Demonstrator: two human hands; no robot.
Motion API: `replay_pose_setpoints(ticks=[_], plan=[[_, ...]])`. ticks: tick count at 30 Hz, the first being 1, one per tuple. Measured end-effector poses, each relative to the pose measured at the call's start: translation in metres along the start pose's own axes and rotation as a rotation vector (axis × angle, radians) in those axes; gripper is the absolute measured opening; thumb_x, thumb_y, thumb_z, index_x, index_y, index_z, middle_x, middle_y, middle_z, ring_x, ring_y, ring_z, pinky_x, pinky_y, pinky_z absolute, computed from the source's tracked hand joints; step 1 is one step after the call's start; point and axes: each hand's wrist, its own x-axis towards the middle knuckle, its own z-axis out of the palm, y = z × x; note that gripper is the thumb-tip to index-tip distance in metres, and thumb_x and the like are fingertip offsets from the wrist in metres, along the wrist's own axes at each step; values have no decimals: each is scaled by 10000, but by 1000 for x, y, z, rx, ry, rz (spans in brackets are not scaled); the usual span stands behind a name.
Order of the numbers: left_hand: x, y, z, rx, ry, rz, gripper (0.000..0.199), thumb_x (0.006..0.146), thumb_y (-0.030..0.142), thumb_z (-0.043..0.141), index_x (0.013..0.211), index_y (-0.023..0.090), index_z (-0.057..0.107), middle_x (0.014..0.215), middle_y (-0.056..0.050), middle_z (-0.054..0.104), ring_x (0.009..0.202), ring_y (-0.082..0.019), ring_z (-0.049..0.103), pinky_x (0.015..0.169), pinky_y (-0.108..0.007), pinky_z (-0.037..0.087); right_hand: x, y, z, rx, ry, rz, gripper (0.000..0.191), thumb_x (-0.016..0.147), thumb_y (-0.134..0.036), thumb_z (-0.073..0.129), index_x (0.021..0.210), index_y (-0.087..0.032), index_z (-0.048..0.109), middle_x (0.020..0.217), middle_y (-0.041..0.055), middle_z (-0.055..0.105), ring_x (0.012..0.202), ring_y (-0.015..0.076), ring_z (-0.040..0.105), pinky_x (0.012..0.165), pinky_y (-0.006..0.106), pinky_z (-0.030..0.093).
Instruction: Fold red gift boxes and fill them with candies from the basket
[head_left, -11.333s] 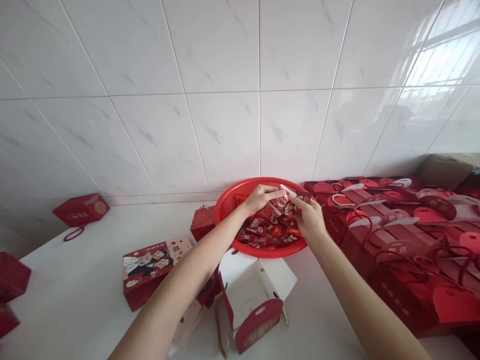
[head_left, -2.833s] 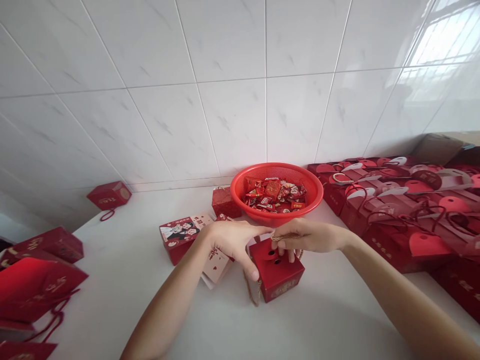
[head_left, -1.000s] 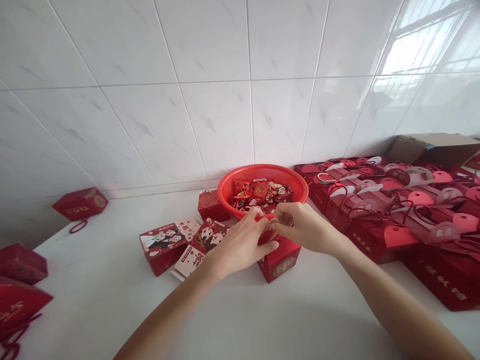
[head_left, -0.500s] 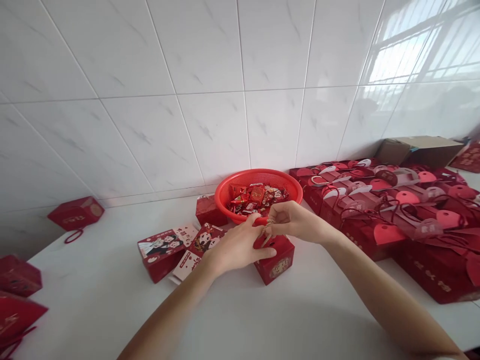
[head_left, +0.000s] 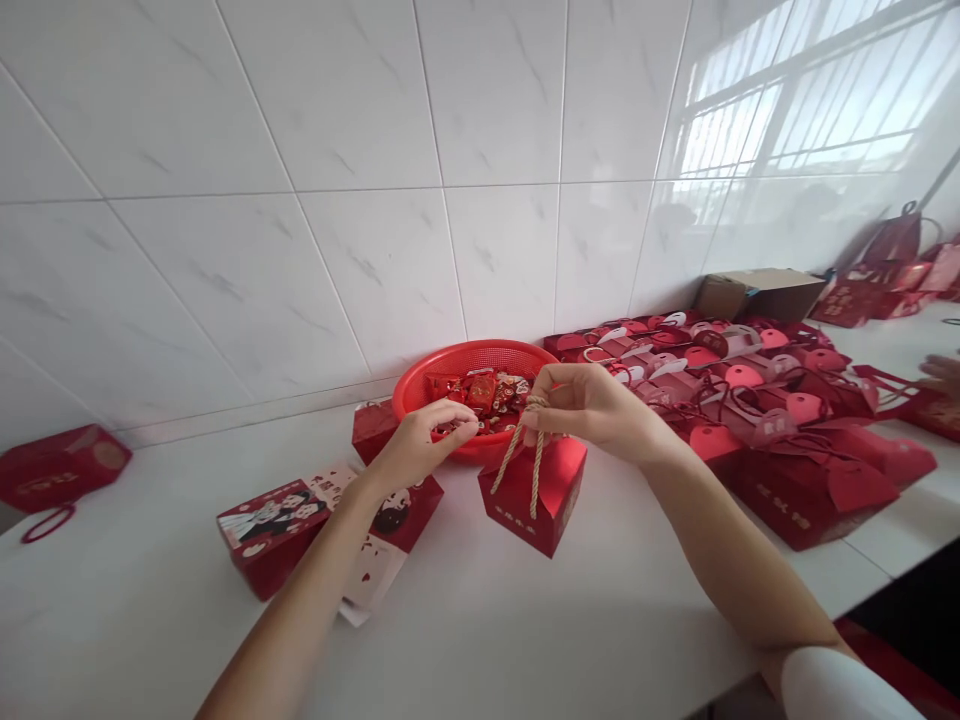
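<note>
A small red gift box (head_left: 534,500) with gold print hangs or stands tilted by its twisted beige cord (head_left: 535,470). My right hand (head_left: 577,405) pinches the knotted top of that cord above the box. My left hand (head_left: 424,440) is apart from the box, its fingers parted and curved in front of the basket, with nothing seen in them. Behind both hands is a red plastic basket (head_left: 420,375) holding wrapped sweets (head_left: 484,390). Under and beside my left forearm lie a box with a printed couple (head_left: 274,520) and an unfolded printed carton (head_left: 405,515).
Rows of red gift boxes (head_left: 795,490) fill the right side, with a brown cardboard box (head_left: 757,290) behind. Another person's hand (head_left: 941,375) shows at the right edge. A red box (head_left: 64,465) lies far left. A tiled wall (head_left: 360,260) rises behind the table.
The view has swung right. My left hand has let go and moved left from the small box. My right hand has kept the cord, now stretched above the turned box.
</note>
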Motion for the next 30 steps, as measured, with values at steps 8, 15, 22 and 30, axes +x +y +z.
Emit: replay_pose_setpoints(ticks=[8,15,22,30], plan=[[7,-17,17,86,10,-83,374,880,557,542,879,234,730,1011,-42,752,1021,-250,673,949,-342,504,-32,-33,-31,-119,355,-178,266,785,-379,795,759,-201,599,660,11,695,628,152,670,618,284,541],[6,-19,17,120,13,-99,400,871,582,530,890,242,740,1024,-33,758,1031,-251,678,954,-323,499,-73,-39,-70,-214,636,-195,258,722,-352,846,762,-201,641,619,0,665,577,131,632,573,274,514],[7,-18,17,144,25,-85,443,855,609,511,871,232,742,999,-46,770,966,-255,691,888,-328,521,-114,-63,-132,-488,1215,-355,164,697,-177,846,698,-180,682,605,25,657,531,107,600,570,327,499],[8,-17,18,155,54,-64,423,834,608,532,835,239,738,968,-39,778,933,-263,705,849,-332,536,-149,-82,-184,-918,1523,6,254,827,-196,729,1057,-92,758,1025,211,753,753,142,705,654,332,530]])
